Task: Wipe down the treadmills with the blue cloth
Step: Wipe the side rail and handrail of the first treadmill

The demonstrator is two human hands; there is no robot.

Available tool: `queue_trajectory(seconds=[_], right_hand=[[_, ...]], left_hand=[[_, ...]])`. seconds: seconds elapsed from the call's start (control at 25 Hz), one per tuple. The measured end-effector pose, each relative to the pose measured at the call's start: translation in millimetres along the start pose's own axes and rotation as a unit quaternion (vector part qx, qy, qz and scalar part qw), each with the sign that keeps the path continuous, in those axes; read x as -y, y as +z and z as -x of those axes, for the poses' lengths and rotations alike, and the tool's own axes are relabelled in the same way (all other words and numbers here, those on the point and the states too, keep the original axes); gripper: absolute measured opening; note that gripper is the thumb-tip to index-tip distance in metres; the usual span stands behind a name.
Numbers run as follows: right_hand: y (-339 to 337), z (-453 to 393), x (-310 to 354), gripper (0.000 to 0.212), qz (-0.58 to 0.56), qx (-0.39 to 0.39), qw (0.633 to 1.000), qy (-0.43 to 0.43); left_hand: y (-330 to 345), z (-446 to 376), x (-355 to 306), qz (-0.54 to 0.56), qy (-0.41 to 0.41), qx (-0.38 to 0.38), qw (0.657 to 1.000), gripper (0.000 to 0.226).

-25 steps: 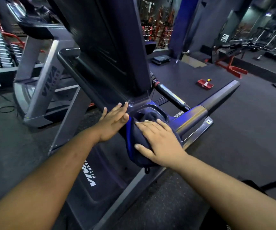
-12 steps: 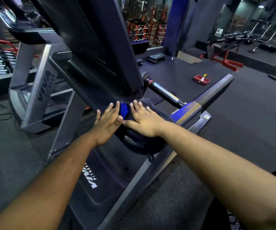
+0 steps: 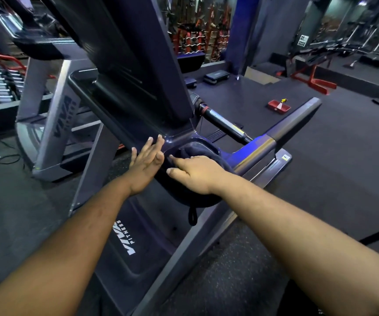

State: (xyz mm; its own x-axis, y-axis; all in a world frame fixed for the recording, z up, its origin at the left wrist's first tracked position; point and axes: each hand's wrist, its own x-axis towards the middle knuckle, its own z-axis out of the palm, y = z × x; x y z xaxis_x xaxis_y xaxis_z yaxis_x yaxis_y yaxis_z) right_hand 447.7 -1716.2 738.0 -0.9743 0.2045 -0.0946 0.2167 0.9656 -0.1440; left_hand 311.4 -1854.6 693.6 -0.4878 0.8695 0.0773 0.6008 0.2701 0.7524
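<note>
my right hand [image 3: 197,173] lies flat with straight fingers on the blue cloth [image 3: 203,199], pressing it onto the treadmill [image 3: 138,83] where the console meets the side handrail [image 3: 282,135], and part of the cloth hangs down below my wrist with a small loop dangling. my left hand [image 3: 146,164] rests just beside it with straight fingers spread a little against the frame under the console, its thumb near my right fingertips. a second treadmill [image 3: 54,124] stands to the left, and a red tray [image 3: 278,106] sits on the floor beyond the handrail.
</note>
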Motion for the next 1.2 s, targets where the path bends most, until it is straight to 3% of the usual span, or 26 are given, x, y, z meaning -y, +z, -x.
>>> queue_trajectory(seconds=[0.2, 0.36, 0.44, 0.48, 0.64, 0.72, 0.8, 1.0, 1.12, 1.2], right_hand=[[-10, -26, 13, 0.063, 0.001, 0.038, 0.999, 0.035], [9, 15, -13, 0.055, 0.002, -0.167, 0.980, -0.111], [11, 27, -48, 0.057, 0.003, -0.200, 0.959, -0.201], [7, 23, -65, 0.062, 0.004, -0.192, 0.960, -0.202], [-13, -24, -80, 0.070, 0.017, -0.027, 0.999, -0.011], [-12, -34, -66, 0.072, 0.019, -0.006, 0.999, 0.036], [-4, -19, -59, 0.070, 0.017, -0.031, 0.998, 0.050], [36, 53, -15, 0.072, 0.011, -0.211, 0.975, 0.074], [31, 25, 28, 0.047, 0.042, -0.223, 0.972, 0.057], [22, 23, 20, 0.045, 0.042, -0.216, 0.975, 0.029]], left_hand=[[2, -4, 3, -0.020, 0.004, -0.015, 1.000, 0.116], [5, -6, 5, -0.063, 0.003, -0.030, 0.998, 0.123], [6, -6, 4, -0.087, 0.002, -0.027, 0.996, 0.123], [6, -6, 4, -0.093, 0.001, -0.026, 0.995, 0.122], [8, -7, 5, -0.104, -0.003, -0.028, 0.994, 0.119], [9, -6, 4, -0.107, -0.004, -0.030, 0.994, 0.119], [10, -5, 2, -0.114, -0.003, -0.031, 0.993, 0.120], [10, -6, 2, -0.078, 0.002, -0.040, 0.996, 0.123], [7, -5, 4, -0.049, 0.006, -0.032, 0.998, 0.123], [7, -3, 2, -0.060, 0.008, -0.029, 0.998, 0.123]])
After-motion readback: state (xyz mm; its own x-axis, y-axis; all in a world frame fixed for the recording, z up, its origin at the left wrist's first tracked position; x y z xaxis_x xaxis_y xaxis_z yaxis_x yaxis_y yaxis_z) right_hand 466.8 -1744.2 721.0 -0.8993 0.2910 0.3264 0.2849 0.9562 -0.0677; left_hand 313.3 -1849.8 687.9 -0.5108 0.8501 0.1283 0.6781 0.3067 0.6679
